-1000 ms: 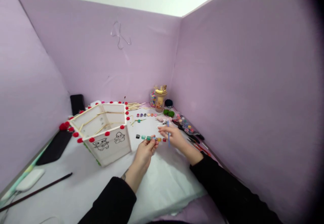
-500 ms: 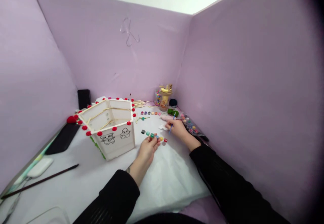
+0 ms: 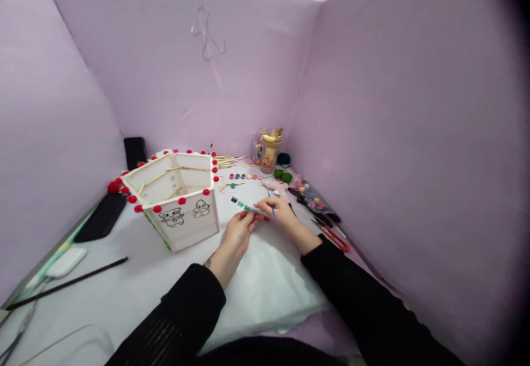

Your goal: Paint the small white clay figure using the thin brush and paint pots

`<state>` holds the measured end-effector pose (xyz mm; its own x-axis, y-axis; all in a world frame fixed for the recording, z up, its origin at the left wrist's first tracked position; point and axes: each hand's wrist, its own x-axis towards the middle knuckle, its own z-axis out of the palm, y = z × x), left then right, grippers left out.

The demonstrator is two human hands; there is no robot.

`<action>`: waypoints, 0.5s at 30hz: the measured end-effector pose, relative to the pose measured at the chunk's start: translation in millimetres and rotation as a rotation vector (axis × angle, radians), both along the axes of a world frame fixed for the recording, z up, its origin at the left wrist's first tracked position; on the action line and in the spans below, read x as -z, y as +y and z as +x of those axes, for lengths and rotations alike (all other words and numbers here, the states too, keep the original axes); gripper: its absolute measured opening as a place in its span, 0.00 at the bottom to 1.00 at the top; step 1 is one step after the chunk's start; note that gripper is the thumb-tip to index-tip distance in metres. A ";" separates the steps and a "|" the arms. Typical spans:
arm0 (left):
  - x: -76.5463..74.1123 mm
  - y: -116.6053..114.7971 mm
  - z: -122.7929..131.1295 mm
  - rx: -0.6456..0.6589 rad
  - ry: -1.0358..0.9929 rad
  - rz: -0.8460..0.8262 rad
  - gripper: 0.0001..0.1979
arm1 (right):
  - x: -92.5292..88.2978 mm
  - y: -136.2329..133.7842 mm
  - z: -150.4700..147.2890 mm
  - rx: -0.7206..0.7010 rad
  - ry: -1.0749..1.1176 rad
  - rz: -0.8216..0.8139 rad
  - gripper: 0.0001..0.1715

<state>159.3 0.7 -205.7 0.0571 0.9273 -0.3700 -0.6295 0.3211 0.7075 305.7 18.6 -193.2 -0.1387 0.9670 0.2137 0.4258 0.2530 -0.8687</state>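
Observation:
A strip of small paint pots [image 3: 240, 204], with black, green and red among its colours, is held in my left hand [image 3: 240, 230]. My right hand [image 3: 280, 215] has its fingers closed on a thin blue brush [image 3: 273, 211] and is right against the strip and the left fingertips. To the left stands a white open-topped box [image 3: 186, 219] with red balls along its rim and two outlined cartoon figures on its front panel. Fingers hide part of the strip.
Behind the hands lie a second paint strip [image 3: 245, 176], thin wooden sticks [image 3: 227, 162] and green pompoms [image 3: 282, 175]. A cup [image 3: 270, 153] stands at the back. Orange-handled scissors [image 3: 333, 236] lie right; a dark stick [image 3: 70, 282] lies left.
My right hand has moved left with the brush, from beside the strip to its pots. The scissors on the right have come into view. The camera view has shifted slightly.

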 end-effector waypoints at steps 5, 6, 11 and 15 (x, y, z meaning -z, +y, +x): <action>-0.8 1.5 -0.5 -0.004 0.002 0.005 0.10 | 1.6 -1.4 -5.6 0.013 0.014 -0.004 0.15; -1.0 1.8 -0.7 -0.003 0.000 0.008 0.10 | 2.0 -1.7 -6.6 0.015 0.004 0.003 0.13; -1.7 2.9 -1.7 0.008 -0.016 0.045 0.09 | 3.5 -2.6 -8.4 0.004 -0.086 0.078 0.07; -0.5 6.4 -2.0 0.019 -0.010 0.080 0.07 | 7.2 -2.5 -11.5 0.025 -0.154 0.166 0.10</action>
